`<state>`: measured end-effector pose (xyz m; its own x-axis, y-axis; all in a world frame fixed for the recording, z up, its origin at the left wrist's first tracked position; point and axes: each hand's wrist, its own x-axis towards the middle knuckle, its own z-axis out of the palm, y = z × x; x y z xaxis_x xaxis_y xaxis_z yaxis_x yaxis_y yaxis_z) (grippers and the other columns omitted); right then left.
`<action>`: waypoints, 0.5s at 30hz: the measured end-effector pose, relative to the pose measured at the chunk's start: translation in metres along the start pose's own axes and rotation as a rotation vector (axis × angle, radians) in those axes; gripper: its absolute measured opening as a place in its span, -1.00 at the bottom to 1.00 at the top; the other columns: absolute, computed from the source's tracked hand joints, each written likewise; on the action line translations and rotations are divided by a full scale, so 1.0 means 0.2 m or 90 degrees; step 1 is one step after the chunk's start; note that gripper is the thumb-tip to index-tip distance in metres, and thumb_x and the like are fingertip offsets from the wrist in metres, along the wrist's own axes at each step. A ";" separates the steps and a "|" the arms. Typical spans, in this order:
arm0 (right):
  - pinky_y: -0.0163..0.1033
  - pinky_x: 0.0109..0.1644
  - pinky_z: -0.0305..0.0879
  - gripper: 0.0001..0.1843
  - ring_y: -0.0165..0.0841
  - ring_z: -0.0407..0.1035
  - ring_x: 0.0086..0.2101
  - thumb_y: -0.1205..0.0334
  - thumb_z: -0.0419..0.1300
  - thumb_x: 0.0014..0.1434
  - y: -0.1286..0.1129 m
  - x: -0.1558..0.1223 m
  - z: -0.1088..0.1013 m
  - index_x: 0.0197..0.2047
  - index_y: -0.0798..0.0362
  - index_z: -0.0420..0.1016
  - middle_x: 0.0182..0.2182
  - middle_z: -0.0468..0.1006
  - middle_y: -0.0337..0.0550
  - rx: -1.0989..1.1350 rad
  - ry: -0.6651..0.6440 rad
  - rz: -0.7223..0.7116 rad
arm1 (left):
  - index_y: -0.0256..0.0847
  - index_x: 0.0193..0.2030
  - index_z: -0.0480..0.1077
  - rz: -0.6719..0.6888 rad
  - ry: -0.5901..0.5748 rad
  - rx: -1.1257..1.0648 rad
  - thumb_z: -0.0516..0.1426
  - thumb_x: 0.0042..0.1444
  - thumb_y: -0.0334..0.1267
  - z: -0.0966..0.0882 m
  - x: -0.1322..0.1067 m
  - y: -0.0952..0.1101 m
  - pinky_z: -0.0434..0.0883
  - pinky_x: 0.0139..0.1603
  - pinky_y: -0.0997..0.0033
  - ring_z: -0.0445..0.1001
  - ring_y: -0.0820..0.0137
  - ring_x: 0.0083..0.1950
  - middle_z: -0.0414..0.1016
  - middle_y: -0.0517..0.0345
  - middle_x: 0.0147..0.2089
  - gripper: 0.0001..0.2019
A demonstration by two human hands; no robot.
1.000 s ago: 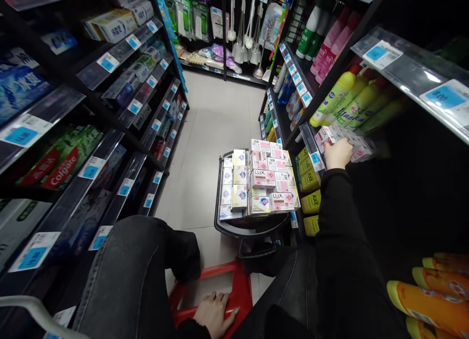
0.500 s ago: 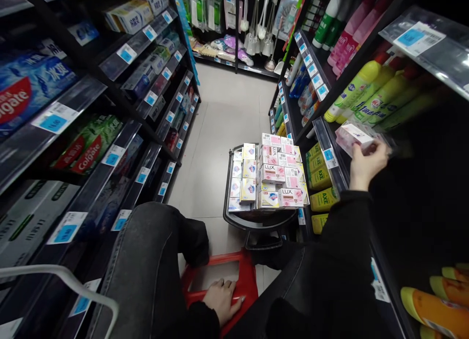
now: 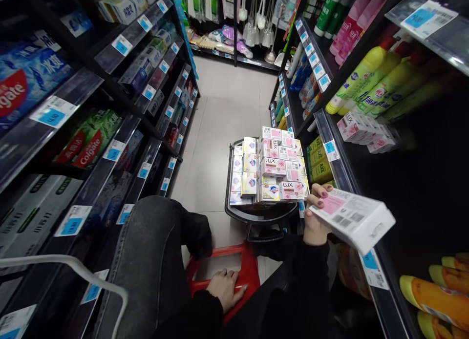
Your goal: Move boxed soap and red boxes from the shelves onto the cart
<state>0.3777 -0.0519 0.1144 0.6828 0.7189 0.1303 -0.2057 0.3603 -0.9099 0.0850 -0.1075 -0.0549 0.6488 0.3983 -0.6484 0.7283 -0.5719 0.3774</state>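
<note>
My right hand (image 3: 317, 217) grips one end of a white soap box (image 3: 353, 219) with a pink panel and printed codes, in front of the right shelf edge. Just left of it, a black basket (image 3: 262, 214) is heaped with pink-and-white LUX soap boxes (image 3: 274, 166) and yellow-and-white soap boxes (image 3: 249, 163). More LUX boxes (image 3: 357, 127) stand in a short row on the right shelf. My left hand (image 3: 225, 286) lies flat on a red plastic stool (image 3: 216, 251) between my knees, holding nothing, its fingers stretched out.
Toothpaste boxes (image 3: 90, 138) fill the left shelves. Yellow-green bottles (image 3: 366, 80) stand behind the LUX row, and orange bottles (image 3: 436, 300) lie lower right. A white curved bar (image 3: 73, 265) crosses the lower left. Tiled floor (image 3: 216, 134) runs between the shelves toward hanging brushes.
My right hand has come away from the shelf, down and left toward the basket, with a soap box in its grip. The LUX row on the shelf now shows. My left hand stays on the stool.
</note>
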 end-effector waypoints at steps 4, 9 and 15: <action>-0.40 -0.60 0.30 -0.59 -0.47 0.26 -0.46 -0.07 0.21 0.07 -0.04 0.00 0.01 -0.01 -0.19 0.43 -0.27 0.31 -0.19 0.191 0.022 0.120 | -0.38 0.05 0.46 0.003 -0.005 0.009 -0.21 0.29 0.15 0.01 0.00 0.00 0.35 0.12 -0.01 0.43 -0.03 0.08 0.52 -0.22 0.00 -0.33; -0.17 -0.31 0.51 -0.52 -0.32 0.44 -0.20 -0.05 0.29 0.03 0.03 -0.07 0.12 -0.02 -0.03 0.39 -0.10 0.47 -0.12 0.107 0.182 0.196 | -0.35 0.07 0.45 0.008 0.004 0.005 -0.21 0.29 0.18 0.02 0.01 -0.01 0.34 0.12 0.01 0.43 -0.01 0.09 0.52 -0.21 0.01 -0.32; -0.08 -0.31 0.52 -0.41 -0.36 0.45 -0.40 -0.08 0.43 -0.17 0.34 -0.28 0.15 -0.25 0.03 0.21 -0.36 0.51 -0.27 -0.055 0.301 0.250 | -0.35 0.06 0.46 0.020 0.023 0.003 -0.20 0.28 0.19 0.07 0.02 -0.03 0.35 0.09 -0.01 0.44 -0.02 0.06 0.52 -0.25 -0.02 -0.31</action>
<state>0.3042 -0.0510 0.0575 0.8084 0.4400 -0.3911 -0.4603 0.0583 -0.8859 0.0812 -0.1122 -0.0689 0.6784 0.4061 -0.6122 0.7069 -0.5878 0.3935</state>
